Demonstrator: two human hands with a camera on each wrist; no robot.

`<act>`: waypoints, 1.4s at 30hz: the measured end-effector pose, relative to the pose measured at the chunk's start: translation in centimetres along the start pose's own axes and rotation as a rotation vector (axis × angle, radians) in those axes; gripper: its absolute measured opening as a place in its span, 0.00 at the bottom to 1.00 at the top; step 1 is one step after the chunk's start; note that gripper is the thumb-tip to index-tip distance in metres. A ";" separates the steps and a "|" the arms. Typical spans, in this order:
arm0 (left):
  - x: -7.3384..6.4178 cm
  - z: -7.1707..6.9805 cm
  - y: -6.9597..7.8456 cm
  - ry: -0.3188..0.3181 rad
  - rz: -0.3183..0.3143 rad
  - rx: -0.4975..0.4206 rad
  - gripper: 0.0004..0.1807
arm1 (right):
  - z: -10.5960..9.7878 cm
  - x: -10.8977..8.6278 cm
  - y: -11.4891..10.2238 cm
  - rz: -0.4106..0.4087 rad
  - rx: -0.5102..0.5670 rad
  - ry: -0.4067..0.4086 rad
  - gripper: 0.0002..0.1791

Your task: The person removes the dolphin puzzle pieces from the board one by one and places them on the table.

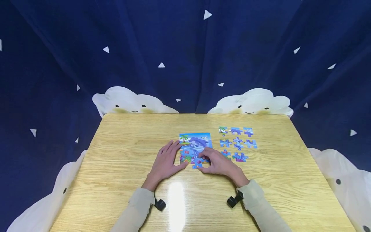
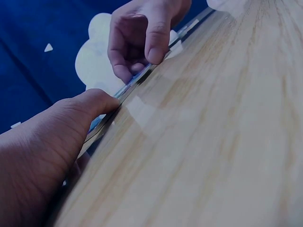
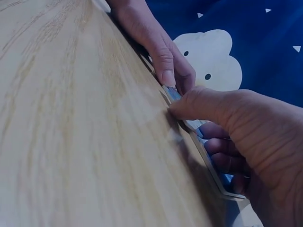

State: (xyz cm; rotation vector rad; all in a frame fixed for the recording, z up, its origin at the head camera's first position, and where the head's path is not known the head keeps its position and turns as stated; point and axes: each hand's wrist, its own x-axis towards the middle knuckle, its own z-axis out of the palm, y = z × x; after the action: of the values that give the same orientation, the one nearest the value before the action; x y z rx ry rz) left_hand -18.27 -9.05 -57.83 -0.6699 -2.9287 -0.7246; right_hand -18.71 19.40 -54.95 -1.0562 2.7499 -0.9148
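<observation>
A dolphin jigsaw board (image 1: 200, 137) with a palm tree and sea creatures lies flat on the table. My left hand (image 1: 166, 161) rests at its left side, fingers stretched along that edge and thumb touching the lower left corner. My right hand (image 1: 218, 162) bends over the lower right part, pinching a blue puzzle piece (image 1: 197, 166) that overlaps the board's bottom edge. The right thumb (image 3: 199, 104) is low at the near edge in the right wrist view, the other fingers curled above the board. My right hand hides the board's lower right corner.
Loose puzzle pieces (image 1: 238, 143) lie in three rows right of the board, the lowest row partly behind my right hand. The wooden table (image 1: 130, 135) meets a dark blue curtain (image 1: 185, 48) with white clouds at its back edge. Black cameras (image 1: 160, 205) sit at both wrists.
</observation>
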 end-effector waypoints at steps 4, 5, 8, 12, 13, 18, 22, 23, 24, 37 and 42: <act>-0.1 -0.1 0.0 0.007 -0.002 -0.003 0.50 | 0.3 0.1 0.3 -0.008 0.028 0.021 0.19; -0.1 -0.2 0.0 0.008 0.000 -0.004 0.50 | 0.3 0.1 0.3 -0.011 0.035 0.026 0.19; -0.3 -0.2 -0.1 -0.002 -0.008 0.005 0.50 | 0.3 0.0 0.4 -0.011 0.071 0.038 0.20; -0.4 -0.1 -0.1 -0.013 -0.013 0.015 0.51 | -0.4 -0.6 0.5 0.012 0.105 0.062 0.20; -0.3 0.0 -0.1 -0.015 -0.013 0.016 0.51 | -0.7 -0.9 0.6 0.018 0.112 0.071 0.20; -0.2 0.0 -0.3 -0.012 -0.003 0.013 0.51 | -2.2 -2.7 1.7 0.027 0.128 0.145 0.22; -0.3 0.0 -0.3 0.007 0.005 0.007 0.50 | -3.4 -4.8 2.8 0.039 0.120 0.215 0.22; -0.3 0.1 -0.3 0.010 0.009 -0.001 0.50 | -3.7 -5.5 3.2 0.046 0.120 0.231 0.22; -0.4 0.1 -0.3 0.013 0.013 -0.007 0.50 | -4.1 -6.2 3.5 0.061 0.119 0.248 0.22; -0.2 0.3 -0.3 0.035 0.031 0.003 0.50 | -8.9 -13.1 8.0 0.275 0.089 0.378 0.23; -0.1 0.3 -0.1 0.025 0.028 0.003 0.50 | -10.1 -14.7 9.8 0.315 0.123 0.367 0.23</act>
State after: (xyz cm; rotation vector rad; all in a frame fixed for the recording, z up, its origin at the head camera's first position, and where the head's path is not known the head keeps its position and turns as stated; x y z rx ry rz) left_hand -18.25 -9.05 -58.17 -0.6955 -2.8908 -0.7207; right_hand -15.81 39.50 -54.27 -0.4508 2.9687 -1.3108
